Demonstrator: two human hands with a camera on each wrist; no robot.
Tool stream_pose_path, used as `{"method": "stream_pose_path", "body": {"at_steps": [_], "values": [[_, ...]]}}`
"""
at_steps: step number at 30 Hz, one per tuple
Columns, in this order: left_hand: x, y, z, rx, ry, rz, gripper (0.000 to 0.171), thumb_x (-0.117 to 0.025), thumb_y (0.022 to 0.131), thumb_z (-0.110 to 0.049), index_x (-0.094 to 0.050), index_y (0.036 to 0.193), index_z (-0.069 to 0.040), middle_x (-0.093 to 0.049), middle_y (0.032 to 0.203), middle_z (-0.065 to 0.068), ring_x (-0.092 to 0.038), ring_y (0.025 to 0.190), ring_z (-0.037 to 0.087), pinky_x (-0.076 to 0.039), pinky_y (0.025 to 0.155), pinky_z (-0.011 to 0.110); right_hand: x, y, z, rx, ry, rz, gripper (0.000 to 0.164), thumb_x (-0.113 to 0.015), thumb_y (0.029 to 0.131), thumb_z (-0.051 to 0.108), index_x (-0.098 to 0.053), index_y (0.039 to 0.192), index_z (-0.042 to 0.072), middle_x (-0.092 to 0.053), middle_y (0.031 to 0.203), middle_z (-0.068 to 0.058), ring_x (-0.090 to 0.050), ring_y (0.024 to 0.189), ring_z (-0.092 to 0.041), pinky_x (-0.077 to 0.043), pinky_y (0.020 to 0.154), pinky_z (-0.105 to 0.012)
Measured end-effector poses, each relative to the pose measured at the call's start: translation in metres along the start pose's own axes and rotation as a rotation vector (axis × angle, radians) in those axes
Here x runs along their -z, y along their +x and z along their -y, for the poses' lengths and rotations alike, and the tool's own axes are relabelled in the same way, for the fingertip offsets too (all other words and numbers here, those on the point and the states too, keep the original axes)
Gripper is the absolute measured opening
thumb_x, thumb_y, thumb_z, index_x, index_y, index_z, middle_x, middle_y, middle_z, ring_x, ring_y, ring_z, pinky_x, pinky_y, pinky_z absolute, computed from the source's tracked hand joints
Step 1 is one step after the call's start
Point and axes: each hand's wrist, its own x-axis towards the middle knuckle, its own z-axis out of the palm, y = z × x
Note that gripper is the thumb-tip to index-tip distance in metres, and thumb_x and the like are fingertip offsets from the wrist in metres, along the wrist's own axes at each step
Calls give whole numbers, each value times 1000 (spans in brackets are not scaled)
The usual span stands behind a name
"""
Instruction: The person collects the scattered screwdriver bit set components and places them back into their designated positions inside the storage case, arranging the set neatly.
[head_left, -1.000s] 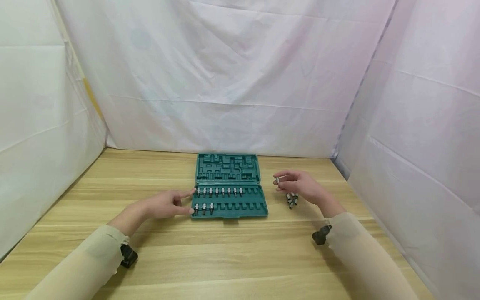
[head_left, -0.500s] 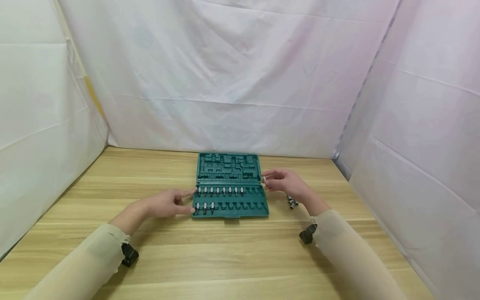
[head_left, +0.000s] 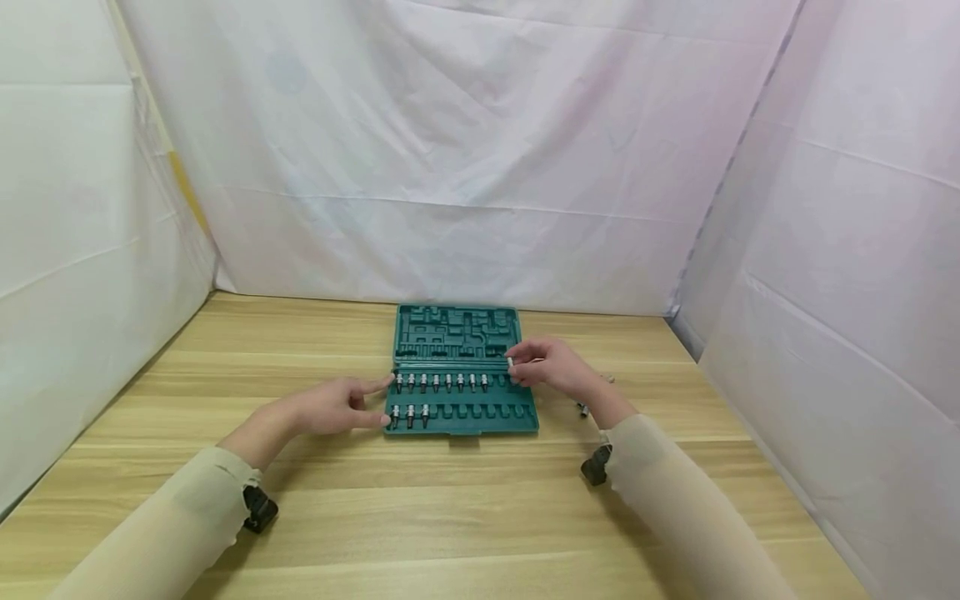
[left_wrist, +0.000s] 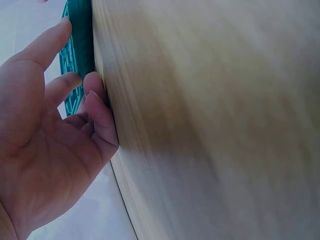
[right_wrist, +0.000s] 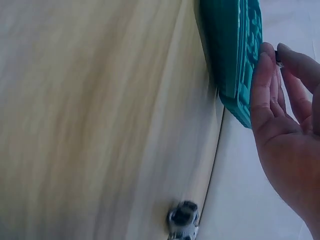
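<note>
A green plastic socket case [head_left: 465,397] lies open and flat on the wooden table. Its back row holds several silver bit sockets [head_left: 447,382] from the left, with vacant slots at the right end. In the front row, three bit sockets [head_left: 410,415] sit at the left, and vacant slots run to their right. My left hand [head_left: 330,408] touches the case's left edge with extended thumb and index finger, its other fingers bent. Over the back row's right end, my right hand [head_left: 551,368] pinches a small bit socket [right_wrist: 278,59] between thumb and fingertips.
Several loose sockets [head_left: 583,410] lie on the table right of the case, partly hidden by my right wrist. The moulded lid [head_left: 457,333] is folded back near the white rear curtain [head_left: 450,167]. White sheets also stand at both sides of the table.
My right hand has carried the bit socket leftward from near the loose sockets to above the back row's right end. My left hand has stayed at the case's left edge.
</note>
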Motion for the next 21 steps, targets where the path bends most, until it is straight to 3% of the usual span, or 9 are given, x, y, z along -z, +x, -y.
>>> {"method": "stream_pose_path", "body": {"at_steps": [11,21], "values": [[0,0,0,1,-11,5,83,-76,105,-43,-35,174,-22,-50,79,1,-42,69,17,-38,62,30,-9,12,2,-42,-73,10,24,-78,104,21,-77,126,11,-76,113,-9,-76,100,-21,-64,84,-38],[0,-1,0,-2,-11,2,84,-76,105,-43,-34,174,-21,-50,80,1,-42,70,17,-39,63,30,-18,19,4,-29,-209,-15,16,-82,101,18,-81,116,11,-79,111,-5,-72,102,-18,-60,95,-41]]}}
